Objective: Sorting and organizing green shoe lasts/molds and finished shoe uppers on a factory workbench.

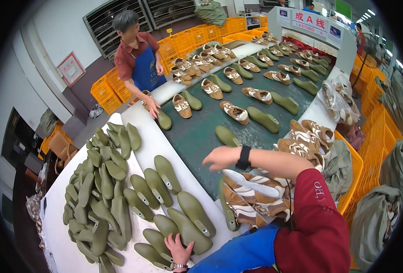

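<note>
Fingers spread, my left hand (178,251) rests on the near end of the rows of olive-green shoe lasts on the white tabletop, touching a large shoe last (190,231). My right hand (223,158) reaches over the dark green belt, its fingers stretched out and nothing seen in them. Just beyond it lies a single green last (227,136). Beneath my right forearm, close to my apron, is a bunch of brown-and-white sneakers (251,195). More sneakers (301,143) are piled by my right elbow, partly covered by the arm.
A heap of lasts (97,195) covers the table's left side. Shoes and lasts stand in pairs along the belt (188,141). Across it, a co-worker in a blue apron (144,68) reaches to a last (164,120). Orange crates (370,159) line the right side.
</note>
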Demonstrator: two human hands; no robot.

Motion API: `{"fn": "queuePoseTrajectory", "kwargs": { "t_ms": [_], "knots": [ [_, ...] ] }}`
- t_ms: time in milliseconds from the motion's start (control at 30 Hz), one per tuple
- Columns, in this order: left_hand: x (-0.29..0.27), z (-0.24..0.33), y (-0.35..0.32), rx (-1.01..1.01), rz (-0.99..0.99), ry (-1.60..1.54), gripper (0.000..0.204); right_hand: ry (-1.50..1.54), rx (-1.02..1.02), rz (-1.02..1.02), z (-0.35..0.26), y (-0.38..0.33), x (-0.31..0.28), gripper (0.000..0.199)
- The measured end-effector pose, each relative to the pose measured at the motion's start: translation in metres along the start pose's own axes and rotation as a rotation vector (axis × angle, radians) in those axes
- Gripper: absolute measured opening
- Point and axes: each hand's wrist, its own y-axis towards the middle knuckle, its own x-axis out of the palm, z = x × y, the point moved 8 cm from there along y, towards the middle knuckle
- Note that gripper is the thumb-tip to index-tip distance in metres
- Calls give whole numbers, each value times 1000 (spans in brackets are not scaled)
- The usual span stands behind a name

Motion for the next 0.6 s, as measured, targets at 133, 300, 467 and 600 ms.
{"fn": "queuePoseTrajectory", "kwargs": {
  "t_ms": [133, 300, 467, 600],
  "knots": [
    [5, -5, 1, 16, 28, -7, 68, 4, -292, -226, -131, -20, 55, 35],
    [3, -4, 1, 35, 36, 21, 68, -97, -604, -493, -220, -41, 154, 30],
    [9, -8, 1, 65, 72, 2, 67, -209, -649, -556, -256, -55, 204, 22],
    [9, -7, 0, 73, 80, 14, 65, -118, -611, -488, -257, -66, 188, 20]
  ]
}}
